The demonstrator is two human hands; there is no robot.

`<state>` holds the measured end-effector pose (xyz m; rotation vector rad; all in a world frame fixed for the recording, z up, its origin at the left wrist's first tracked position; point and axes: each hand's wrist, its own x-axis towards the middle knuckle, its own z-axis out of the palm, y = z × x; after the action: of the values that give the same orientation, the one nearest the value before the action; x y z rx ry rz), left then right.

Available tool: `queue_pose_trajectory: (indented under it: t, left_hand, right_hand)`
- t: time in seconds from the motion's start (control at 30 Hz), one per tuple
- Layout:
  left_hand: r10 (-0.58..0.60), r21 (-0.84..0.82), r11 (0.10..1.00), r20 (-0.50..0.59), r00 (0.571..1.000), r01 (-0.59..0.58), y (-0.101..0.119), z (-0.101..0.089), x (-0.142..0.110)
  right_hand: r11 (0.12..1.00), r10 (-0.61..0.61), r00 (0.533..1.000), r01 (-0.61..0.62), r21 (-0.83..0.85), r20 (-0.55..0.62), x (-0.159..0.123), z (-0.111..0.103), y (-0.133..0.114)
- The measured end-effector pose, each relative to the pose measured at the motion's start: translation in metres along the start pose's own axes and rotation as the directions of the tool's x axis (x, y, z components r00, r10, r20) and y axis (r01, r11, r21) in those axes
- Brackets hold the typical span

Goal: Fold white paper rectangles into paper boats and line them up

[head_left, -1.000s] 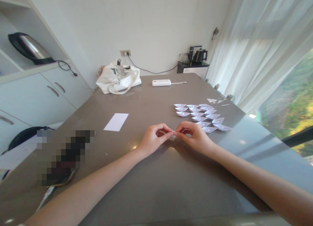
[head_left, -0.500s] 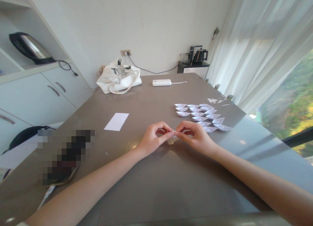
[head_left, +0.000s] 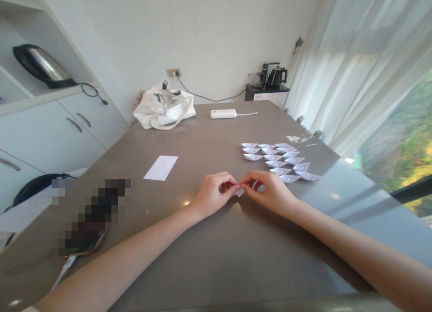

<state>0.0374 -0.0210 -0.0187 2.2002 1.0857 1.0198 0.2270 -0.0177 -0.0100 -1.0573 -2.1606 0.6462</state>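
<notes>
My left hand (head_left: pixel 217 193) and my right hand (head_left: pixel 265 189) meet over the middle of the table, thumbs and fingertips pinched together. Between them they hold a small folded piece of white paper (head_left: pixel 239 193), of which only a pointed lower part shows below the fingertips. The rest of it is covered by my fingers. Just beyond my right hand, several white paper boats (head_left: pixel 273 158) are lined up in rows. To the left of my left hand, a flat sheet of white paper (head_left: pixel 161 167) lies on the table.
A blurred-out dark object (head_left: pixel 96 217) with a white cable lies beside my left forearm. Farther back are a white bag (head_left: pixel 164 107) and a white power bank (head_left: pixel 223 114) with a short cable. Torn paper scraps (head_left: pixel 297 139) lie near the right edge of the brown table (head_left: pixel 209 262).
Both hands have dipped slightly toward the table, and their fingers have shifted on the folded paper. Its pointed lower part shows more clearly now. The boats and sheet have stayed put.
</notes>
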Motion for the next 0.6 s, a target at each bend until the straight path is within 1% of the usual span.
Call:
queue_pose_trajectory:
  t: [0.13,0.33,0.5,0.6]
  left_hand:
    - [-0.024,-0.010,1.000,0.002,1.000,0.024,0.0005,0.0011,0.0001]
    - [-0.045,-0.042,0.998,-0.003,0.999,0.045,0.0048,0.0009,-0.0007]
    - [-0.024,-0.083,0.996,-0.034,0.999,0.021,0.0080,0.0010,-0.0005]
    - [-0.041,-0.140,0.990,-0.049,0.998,0.034,0.0075,0.0015,-0.0002]
  right_hand:
    - [0.999,-0.004,1.000,0.003,-0.042,-0.003,0.0003,-0.0005,-0.0005]
    - [0.999,-0.015,1.000,0.015,-0.038,0.001,0.0006,0.0008,0.0001]
    - [1.000,-0.021,0.999,0.021,-0.004,-0.034,0.0001,0.0009,-0.0025]
    - [0.999,-0.032,0.997,0.033,0.021,-0.065,0.0005,0.0005,-0.0027]
